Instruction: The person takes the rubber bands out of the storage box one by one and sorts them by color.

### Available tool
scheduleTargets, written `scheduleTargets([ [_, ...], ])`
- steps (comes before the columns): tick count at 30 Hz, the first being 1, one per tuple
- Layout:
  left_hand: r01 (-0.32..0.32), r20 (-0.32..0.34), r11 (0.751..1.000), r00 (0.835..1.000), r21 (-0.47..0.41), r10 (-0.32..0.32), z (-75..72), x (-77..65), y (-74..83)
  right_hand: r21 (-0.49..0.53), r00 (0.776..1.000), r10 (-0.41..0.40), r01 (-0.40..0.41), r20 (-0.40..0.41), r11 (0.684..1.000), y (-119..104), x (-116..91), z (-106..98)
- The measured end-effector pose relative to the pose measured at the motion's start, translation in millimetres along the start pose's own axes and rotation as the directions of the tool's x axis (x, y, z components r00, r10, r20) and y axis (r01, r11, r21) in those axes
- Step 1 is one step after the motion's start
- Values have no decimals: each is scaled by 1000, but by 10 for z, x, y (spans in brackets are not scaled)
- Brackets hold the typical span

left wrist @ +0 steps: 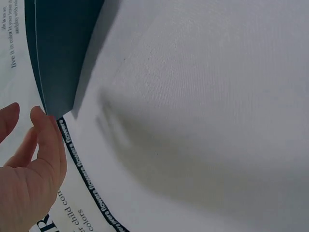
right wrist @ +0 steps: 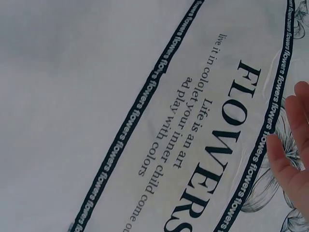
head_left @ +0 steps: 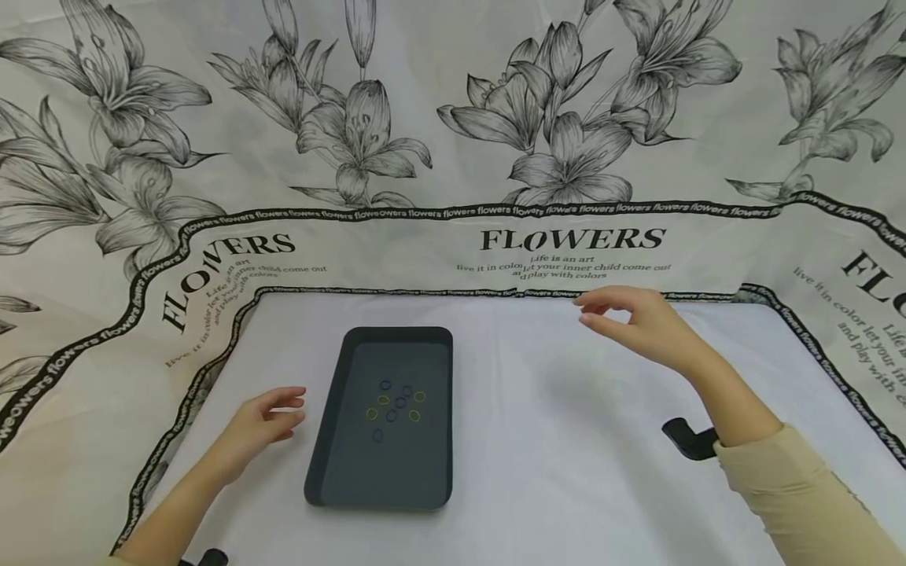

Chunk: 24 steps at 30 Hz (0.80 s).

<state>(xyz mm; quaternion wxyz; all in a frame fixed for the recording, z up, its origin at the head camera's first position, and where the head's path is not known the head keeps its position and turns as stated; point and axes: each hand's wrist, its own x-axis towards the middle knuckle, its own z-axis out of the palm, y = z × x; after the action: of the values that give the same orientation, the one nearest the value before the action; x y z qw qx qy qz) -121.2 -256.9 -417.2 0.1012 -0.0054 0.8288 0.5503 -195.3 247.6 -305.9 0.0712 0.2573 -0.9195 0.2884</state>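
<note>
A dark grey rectangular tray [head_left: 382, 472] lies left of the middle on the white surface. Several small thin rings, some yellow [head_left: 414, 416] and some dark blue [head_left: 385, 385], lie scattered on its floor. Just left of the tray hovers my left hand [head_left: 262, 428], fingers loosely bent and nothing between them; the left wrist view has this hand [left wrist: 36, 164] beside the tray's outer wall [left wrist: 65, 48]. My right hand [head_left: 640, 318] is held over the far right part of the surface, thumb apart from the fingers, holding nothing. In the right wrist view only part of that hand [right wrist: 292, 150] shows.
White cloth [head_left: 552, 440] covers the surface right of the tray. Behind and around it runs a flower-printed sheet [head_left: 396, 251] with a dark lettered border. A black strap-like piece [head_left: 690, 439] sits at my right wrist, and another [head_left: 212, 558] near the left.
</note>
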Motion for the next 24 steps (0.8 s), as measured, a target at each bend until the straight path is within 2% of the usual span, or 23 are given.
scheduleTargets([
  [4,43,39,999,998,-30,-42,77,8,-56,67,999,1,-4,37,998,-59,168,180],
  [12,44,92,996,995,-73,-37,171,34,-98,160,993,-63,46,100,986,-218,402,548],
  [19,38,86,995,996,-90,-30,271,111,-104,241,982,-109,70,153,968,-272,492,913],
  [24,66,64,993,996,-102,-59,289,119,-111,297,974,-125,64,191,953,-270,500,1268],
])
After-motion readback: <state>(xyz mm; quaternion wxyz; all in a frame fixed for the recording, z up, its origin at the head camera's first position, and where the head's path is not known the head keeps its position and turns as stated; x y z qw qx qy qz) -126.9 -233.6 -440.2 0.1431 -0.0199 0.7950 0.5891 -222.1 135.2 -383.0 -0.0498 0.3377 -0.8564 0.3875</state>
